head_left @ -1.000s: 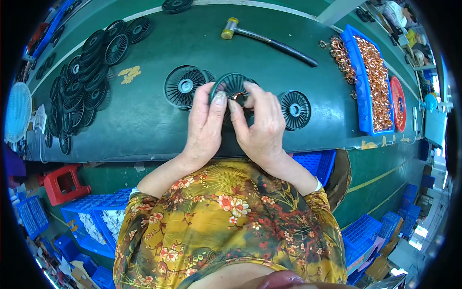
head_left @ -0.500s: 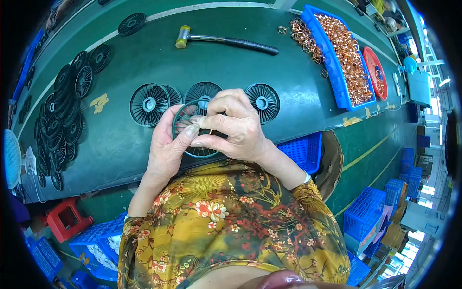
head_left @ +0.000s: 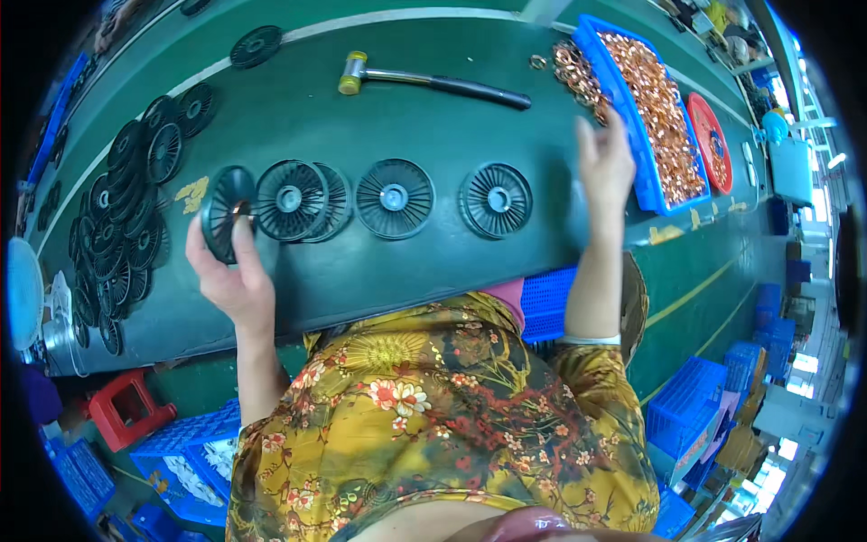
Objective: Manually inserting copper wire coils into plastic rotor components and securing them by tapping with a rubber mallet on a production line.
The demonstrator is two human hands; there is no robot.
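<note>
My left hand (head_left: 233,275) grips a black spoked plastic wheel (head_left: 219,212) by its rim, tilted nearly edge-on above the table. A copper-coloured ring shows near that wheel's hub. To its right, more spoked wheels lie flat: an overlapping pair with a front wheel (head_left: 291,222), a single wheel (head_left: 395,223) and a wheel at the right (head_left: 497,224). Over at the right, my right hand (head_left: 607,167) is slightly blurred, thumb and forefinger apart with nothing visible between them. Its fingertips are by loose copper-coloured rings (head_left: 576,72) beside the blue tray (head_left: 623,108).
A hammer (head_left: 433,81) with a yellow-faced head lies at the back. Many black wheels (head_left: 117,230) are piled at the left. Copper rings fill the blue tray; a red bowl (head_left: 700,117) sits beyond it. Blue crates (head_left: 686,393) and a red stool (head_left: 126,411) stand below.
My hands have parted. The left has carried the wheel leftward off the others, and the right has let go and swung right to the loose rings.
</note>
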